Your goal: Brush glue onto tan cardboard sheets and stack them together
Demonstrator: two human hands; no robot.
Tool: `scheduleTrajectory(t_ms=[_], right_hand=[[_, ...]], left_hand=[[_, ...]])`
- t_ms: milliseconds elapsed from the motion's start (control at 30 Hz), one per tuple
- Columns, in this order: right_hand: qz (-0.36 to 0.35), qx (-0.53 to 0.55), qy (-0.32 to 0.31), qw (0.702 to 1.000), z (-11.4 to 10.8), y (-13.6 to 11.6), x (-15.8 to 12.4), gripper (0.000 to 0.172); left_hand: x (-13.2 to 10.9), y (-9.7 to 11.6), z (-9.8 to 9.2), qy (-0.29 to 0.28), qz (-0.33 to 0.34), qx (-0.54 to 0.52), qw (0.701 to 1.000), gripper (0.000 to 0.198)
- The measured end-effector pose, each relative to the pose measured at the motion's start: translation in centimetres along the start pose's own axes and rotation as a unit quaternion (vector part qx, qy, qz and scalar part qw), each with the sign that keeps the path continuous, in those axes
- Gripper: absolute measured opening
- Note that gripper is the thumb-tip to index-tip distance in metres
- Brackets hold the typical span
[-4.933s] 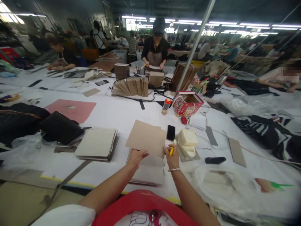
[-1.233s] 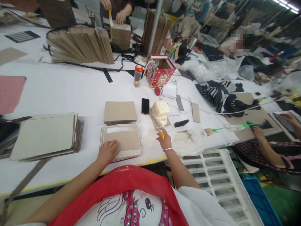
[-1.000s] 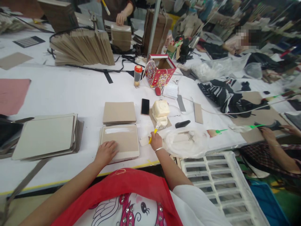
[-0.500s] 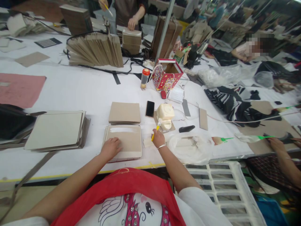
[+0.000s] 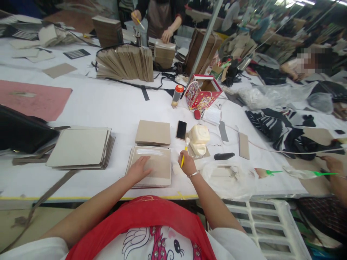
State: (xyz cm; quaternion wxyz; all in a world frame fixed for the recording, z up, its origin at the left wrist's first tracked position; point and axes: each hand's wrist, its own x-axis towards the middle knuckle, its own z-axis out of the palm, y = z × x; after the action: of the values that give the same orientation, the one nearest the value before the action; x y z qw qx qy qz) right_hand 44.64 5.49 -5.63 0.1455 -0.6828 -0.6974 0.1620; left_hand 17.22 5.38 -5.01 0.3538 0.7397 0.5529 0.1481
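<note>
My left hand (image 5: 139,169) lies with its fingers spread on the top board of a stack of beige boards (image 5: 159,169). A streak of white paste (image 5: 148,151) runs along that board's far edge. In my right hand (image 5: 188,163) is a yellow-handled brush (image 5: 184,155), its whitish tip pointing up. The tip is beside a cream plastic container (image 5: 200,134), which stands on a small piece of board; whether they touch I cannot tell. Just behind the pasted stack sits a second stack of beige boards (image 5: 152,132).
Left is a stack of pale grey boards (image 5: 78,147). A phone (image 5: 181,129), a black tool-like object (image 5: 224,156) and a plastic bag (image 5: 230,180) lie near my right hand. Farther back are a red gift bag (image 5: 203,94) and a bottle (image 5: 177,95). Co-workers' hands show across and at right.
The view has swung, so the table's things appear farther right. My left hand's fingers have spread out on the board. My right hand still holds the brush beside the container.
</note>
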Motion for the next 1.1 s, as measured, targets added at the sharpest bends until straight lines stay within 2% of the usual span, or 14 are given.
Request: scheduleTrajectory(t_ms=[33,100,200,267,300,433,500,567,633,767,867,967,1100], right_hand=[[-0.014,0.045,0.007,0.999,-0.6,-1.2,-0.3,0.025],[-0.042,0.113,0.003,0.993,-1.5,-3.7,-0.6,0.026],[-0.072,0.175,-0.02,0.982,-1.9,-6.6,-0.6,0.025],[-0.071,0.201,-0.041,0.976,-1.5,-7.6,-0.4,0.025],[-0.064,0.209,-0.053,0.974,-1.3,-7.9,-0.4,0.027],[-0.032,0.213,-0.098,0.972,0.0,-7.9,-0.3,0.033],[-0.017,0.207,-0.098,0.973,0.7,-7.5,-0.3,0.031],[-0.001,0.195,-0.07,0.978,1.4,-7.0,0.0,0.03],[0.017,0.18,-0.03,0.983,2.0,-6.7,0.8,0.031],[0.059,0.122,0.026,0.99,3.4,-6.5,2.9,0.033],[0.086,0.066,0.019,0.994,4.4,-6.5,4.3,0.033],[0.088,0.039,0.007,0.995,5.3,-6.5,5.0,0.032],[0.101,0.029,0.005,0.994,5.9,-6.4,5.4,0.031]], left_hand=[[0.4,0.4,0.0,0.006,-0.031,-0.079,0.996,0.062],[1.2,1.4,0.0,-0.005,-0.101,-0.242,0.965,0.072],[2.3,2.3,-0.2,-0.049,-0.155,-0.401,0.902,0.065],[2.5,2.0,-0.5,-0.059,-0.168,-0.437,0.882,0.052],[2.5,1.6,-0.6,-0.046,-0.179,-0.445,0.877,0.046],[1.8,-1.2,-1.4,0.066,-0.241,-0.468,0.848,0.037],[1.4,-2.7,-1.8,0.094,-0.269,-0.493,0.822,0.035],[1.3,-3.7,-2.0,0.107,-0.283,-0.514,0.803,0.031],[1.6,-4.3,-2.2,0.116,-0.286,-0.499,0.81,0.027],[2.9,-5.0,-2.5,0.13,-0.282,-0.34,0.888,0.025],[3.9,-5.7,-2.7,0.135,-0.268,-0.206,0.932,0.028],[4.6,-6.4,-2.8,0.131,-0.263,-0.113,0.949,0.029],[5.0,-6.6,-2.8,0.131,-0.269,-0.059,0.952,0.03]])
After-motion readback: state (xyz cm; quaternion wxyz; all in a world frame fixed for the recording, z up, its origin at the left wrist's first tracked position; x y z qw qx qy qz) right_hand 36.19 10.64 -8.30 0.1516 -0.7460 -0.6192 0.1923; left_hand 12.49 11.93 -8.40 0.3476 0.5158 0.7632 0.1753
